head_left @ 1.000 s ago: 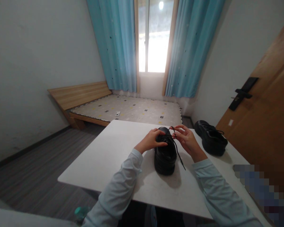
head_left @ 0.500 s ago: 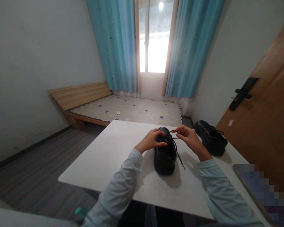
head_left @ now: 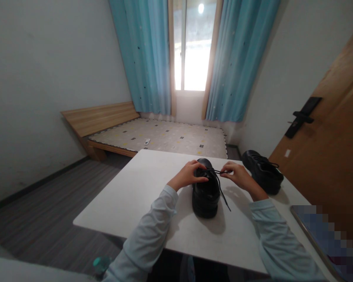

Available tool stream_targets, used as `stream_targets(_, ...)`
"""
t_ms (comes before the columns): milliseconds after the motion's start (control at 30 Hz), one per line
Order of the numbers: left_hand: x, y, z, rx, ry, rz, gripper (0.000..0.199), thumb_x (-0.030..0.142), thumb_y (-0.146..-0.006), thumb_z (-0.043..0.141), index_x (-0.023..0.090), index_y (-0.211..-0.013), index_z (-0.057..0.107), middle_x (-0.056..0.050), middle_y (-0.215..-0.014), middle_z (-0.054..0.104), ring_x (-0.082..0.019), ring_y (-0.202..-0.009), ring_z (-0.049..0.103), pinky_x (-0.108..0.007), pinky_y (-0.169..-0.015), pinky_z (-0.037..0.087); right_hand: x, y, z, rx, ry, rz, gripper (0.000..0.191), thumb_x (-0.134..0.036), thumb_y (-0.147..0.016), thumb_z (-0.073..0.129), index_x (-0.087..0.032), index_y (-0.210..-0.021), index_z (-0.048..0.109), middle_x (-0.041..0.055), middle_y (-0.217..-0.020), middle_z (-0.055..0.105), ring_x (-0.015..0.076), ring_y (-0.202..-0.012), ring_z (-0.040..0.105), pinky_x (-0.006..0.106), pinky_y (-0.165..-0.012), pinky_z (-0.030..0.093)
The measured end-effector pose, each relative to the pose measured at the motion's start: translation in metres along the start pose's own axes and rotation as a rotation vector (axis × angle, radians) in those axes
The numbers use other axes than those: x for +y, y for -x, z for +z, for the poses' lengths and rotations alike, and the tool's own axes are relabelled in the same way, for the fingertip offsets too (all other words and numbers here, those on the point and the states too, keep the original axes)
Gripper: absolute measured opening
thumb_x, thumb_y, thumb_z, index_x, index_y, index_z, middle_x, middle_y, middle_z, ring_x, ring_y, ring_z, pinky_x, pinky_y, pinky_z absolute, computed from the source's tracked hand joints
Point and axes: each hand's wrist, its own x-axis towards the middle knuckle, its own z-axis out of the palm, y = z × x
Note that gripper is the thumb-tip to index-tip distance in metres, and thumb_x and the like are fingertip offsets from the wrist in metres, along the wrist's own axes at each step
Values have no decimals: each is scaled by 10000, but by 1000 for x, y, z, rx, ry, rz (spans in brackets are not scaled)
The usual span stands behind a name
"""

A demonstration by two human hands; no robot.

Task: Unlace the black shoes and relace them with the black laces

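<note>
A black shoe (head_left: pixel 205 203) stands on the white table, its heel toward me. My left hand (head_left: pixel 190 174) grips its left side near the lacing; the fingertips reach over the tongue and the thumb lies at the opening. My right hand (head_left: pixel 234 173), just right of the shoe, pinches a black shoelace (head_left: pixel 217 171) between thumb and fingers and holds it taut sideways. One loose lace end hangs over the shoe's right side onto the table. Farther right, the other black shoe (head_left: pixel 263 172) rests with its laces on.
The white table (head_left: pixel 120 196) carries both shoes. A flat device, its screen pixelated, lies at the right edge (head_left: pixel 308 231). Beyond are a bed (head_left: pixel 170 135) with a white remote (head_left: pixel 147 141), and a wooden door (head_left: pixel 326 137). A green-capped bottle (head_left: pixel 100 264) is at lower left.
My right hand has moved slightly right and down, drawing the lace out from the shoe in a tighter, closer pair of strands. My left hand stays on the shoe.
</note>
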Motion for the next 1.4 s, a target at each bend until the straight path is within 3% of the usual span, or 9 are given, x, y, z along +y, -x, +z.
stream_targets(133,-2,0,1,4,8,-4,407,409,-690,718,182,-1018,638,-84,-1044,582,-217,-1009,540,-344,-918,424,9,1,1,80,14,3,110,-287,-706,632,-189,-666,664,89,-904,652,224,-833,620,358,-771,475)
stream_targets(333,-3,1,0,4,15,-7,399,403,-691,719,181,-1013,641,-86,-1044,582,-220,-1017,539,-347,-921,423,21,3,-1,66,17,188,92,-274,-690,595,-188,-695,626,55,-701,666,202,-665,625,314,-633,474)
stream_targets(933,-1,2,-1,-4,15,-23,401,394,-686,725,182,-1016,645,-84,-1053,581,-216,-1011,546,-343,-925,426,16,5,-12,23,128,299,86,-243,-648,541,-202,-581,507,6,-569,599,154,-562,552,251,-539,363)
stream_targets(1100,0,2,-2,-6,19,-20,401,400,-691,719,177,-1017,643,-83,-1047,577,-214,-1001,550,-338,-918,431,30,8,-20,178,186,389,105,-248,-630,585,-208,-596,493,2,-542,587,166,-523,559,271,-529,375)
stream_targets(1200,-1,3,-2,-3,16,-19,398,400,-693,717,183,-1018,643,-84,-1054,577,-215,-1008,548,-339,-923,429,34,10,-23,265,135,350,92,-248,-643,580,-195,-714,558,34,-676,647,169,-558,586,284,-552,424)
stream_targets(1333,-1,3,-2,-2,21,-15,390,397,-691,720,195,-1016,644,-79,-1049,581,-215,-1011,547,-346,-927,427,26,9,-17,204,26,133,509,-191,-630,561,-195,-1138,536,99,-1070,636,181,-720,609,295,-591,486)
stream_targets(1400,0,2,-2,-1,19,-17,390,399,-689,721,193,-1012,646,-81,-1051,582,-215,-1014,547,-345,-929,427,18,7,-10,185,13,81,568,-190,-655,542,-207,-1220,500,114,-1184,586,201,-799,599,310,-607,502)
